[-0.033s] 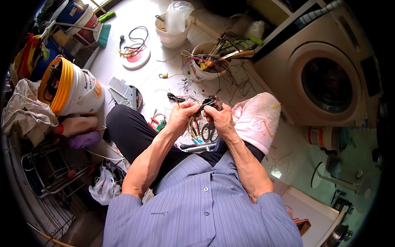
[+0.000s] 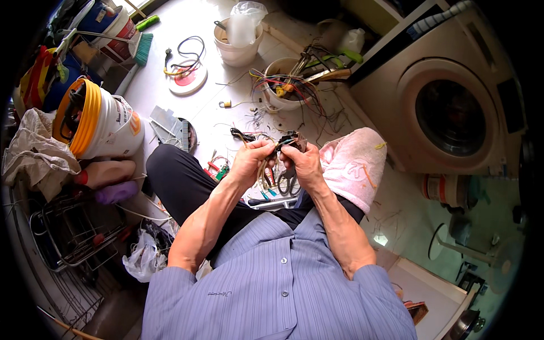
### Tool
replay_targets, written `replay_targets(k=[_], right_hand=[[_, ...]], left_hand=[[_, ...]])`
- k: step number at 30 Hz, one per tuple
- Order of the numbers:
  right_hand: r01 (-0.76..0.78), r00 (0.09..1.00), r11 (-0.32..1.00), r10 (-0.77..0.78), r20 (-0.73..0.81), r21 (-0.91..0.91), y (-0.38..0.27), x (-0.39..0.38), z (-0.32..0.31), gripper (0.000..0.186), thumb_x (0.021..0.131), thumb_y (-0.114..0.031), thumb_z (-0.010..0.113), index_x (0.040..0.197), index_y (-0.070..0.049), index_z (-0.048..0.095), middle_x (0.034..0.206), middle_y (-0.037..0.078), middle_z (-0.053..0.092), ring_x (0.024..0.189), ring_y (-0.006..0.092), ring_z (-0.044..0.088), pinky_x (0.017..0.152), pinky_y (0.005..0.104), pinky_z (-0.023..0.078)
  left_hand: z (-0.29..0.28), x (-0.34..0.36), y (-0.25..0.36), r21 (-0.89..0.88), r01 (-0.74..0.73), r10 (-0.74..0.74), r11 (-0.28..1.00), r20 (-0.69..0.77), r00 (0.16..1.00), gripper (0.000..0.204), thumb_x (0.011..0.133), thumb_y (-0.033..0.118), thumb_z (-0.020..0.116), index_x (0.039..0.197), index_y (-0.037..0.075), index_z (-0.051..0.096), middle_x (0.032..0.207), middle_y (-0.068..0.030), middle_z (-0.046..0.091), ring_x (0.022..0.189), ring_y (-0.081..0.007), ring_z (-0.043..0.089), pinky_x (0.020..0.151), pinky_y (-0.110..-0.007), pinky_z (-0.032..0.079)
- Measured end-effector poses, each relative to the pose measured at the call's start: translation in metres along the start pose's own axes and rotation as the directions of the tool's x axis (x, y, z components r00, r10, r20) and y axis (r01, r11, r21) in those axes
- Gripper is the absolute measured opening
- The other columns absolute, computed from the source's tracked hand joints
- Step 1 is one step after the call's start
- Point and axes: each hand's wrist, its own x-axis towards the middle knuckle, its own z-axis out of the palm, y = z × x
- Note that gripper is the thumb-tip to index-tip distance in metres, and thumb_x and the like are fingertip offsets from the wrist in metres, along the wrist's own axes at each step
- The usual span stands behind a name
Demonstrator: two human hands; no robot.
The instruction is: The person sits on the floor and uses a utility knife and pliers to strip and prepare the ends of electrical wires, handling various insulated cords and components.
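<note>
Between my knees, both hands are raised and close together over loose parts on the floor. My right hand (image 2: 304,163) is closed on a small dark circuit board (image 2: 293,139) with wires running off it. My left hand (image 2: 249,162) pinches at the board's left edge, where thin wires (image 2: 262,170) hang down; its fingertips partly hide what they grip. Below the hands lie black-handled scissors (image 2: 288,182). A green and red part (image 2: 221,171) with wires rests by my left wrist, and a black cable end (image 2: 242,135) lies just beyond my left fingers.
A pink towel (image 2: 351,167) covers my right knee. Ahead stand a white bucket (image 2: 277,102) overflowing with wires and a pail (image 2: 241,54) with a plastic bag. A yellow-rimmed bucket (image 2: 116,133) is at left, a washing machine (image 2: 391,96) at right. Metal plates (image 2: 165,126) lie beyond my left knee.
</note>
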Motion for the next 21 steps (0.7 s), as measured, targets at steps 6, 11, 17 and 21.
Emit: replay_targets(k=[6, 11, 17, 21], right_hand=[[-0.073, 0.996, 0.952, 0.056, 0.063, 0.298, -0.009, -0.001, 0.008, 0.011, 0.089, -0.010, 0.064, 0.082, -0.002, 0.066, 0.072, 0.004, 0.066, 0.058, 0.0085, 0.055, 0.054, 0.0234, 0.045], [-0.035, 0.999, 0.951, 0.046, -0.028, 0.308, 0.001, 0.004, 0.001, 0.008, 0.087, -0.010, 0.063, 0.087, -0.002, 0.066, 0.068, 0.002, 0.061, 0.056, 0.0079, 0.052, 0.053, 0.0229, 0.041], [-0.130, 0.991, 0.959, 0.114, 0.077, 0.252, -0.014, 0.002, -0.009, 0.016, 0.087, -0.009, 0.063, 0.100, -0.001, 0.068, 0.068, 0.001, 0.060, 0.053, 0.0089, 0.051, 0.050, 0.0229, 0.041], [-0.035, 0.999, 0.947, 0.038, -0.005, 0.318, -0.021, 0.005, -0.014, 0.014, 0.089, -0.006, 0.061, 0.101, 0.001, 0.067, 0.069, 0.003, 0.059, 0.058, 0.0111, 0.055, 0.051, 0.0246, 0.042]], left_hand=[[-0.003, 0.007, -0.009, -0.338, 0.142, -0.105, 0.930, 0.124, 0.987, 0.021, 0.101, 0.016, 0.057, 0.108, -0.003, 0.062, 0.086, -0.0137, 0.068, 0.060, -0.0113, 0.060, 0.050, -0.020, 0.048], [0.003, 0.005, -0.010, -0.254, 0.157, -0.135, 0.954, 0.104, 0.985, 0.015, 0.101, 0.019, 0.059, 0.099, 0.004, 0.061, 0.076, -0.0077, 0.064, 0.048, -0.0076, 0.051, 0.043, -0.020, 0.041], [-0.001, 0.006, -0.005, -0.064, 0.166, -0.156, 0.984, 0.140, 0.978, 0.016, 0.099, 0.024, 0.063, 0.095, 0.008, 0.062, 0.072, -0.0034, 0.064, 0.049, -0.0080, 0.053, 0.044, -0.022, 0.041], [-0.006, 0.006, -0.005, -0.015, 0.089, -0.089, 0.996, -0.034, 0.995, 0.028, 0.095, 0.034, 0.068, 0.102, 0.008, 0.065, 0.077, -0.0048, 0.066, 0.060, -0.0140, 0.061, 0.055, -0.028, 0.051]])
